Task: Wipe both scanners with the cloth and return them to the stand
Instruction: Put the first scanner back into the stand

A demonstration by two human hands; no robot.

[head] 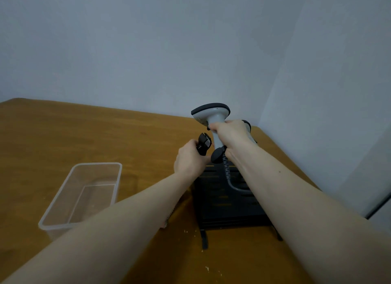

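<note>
From the head camera, your right hand [230, 135] is wrapped tight around the handle of the grey-white scanner [212, 123], fingers pressed together on it. That scanner stands nearly upright above the far edge of the black stand [228, 201]: its long axis runs top to bottom, the dark-rimmed head is uppermost and turned toward the far left, and the dark butt end points down at the stand. A coiled grey cable [229, 175] drops from the butt and curves across the stand's slotted top.

Your left hand [190, 159] is closed around the black scanner [204, 144], just left of the grey-white one and close beside it. Only its upper end shows above your fingers, tilted up and toward the far right; the rest is hidden in your grip.

The stand sits on the wooden surface [63, 131], near its right side. A clear plastic tub [84, 192] rests on the surface, left of the stand and under your left forearm's line.
</note>
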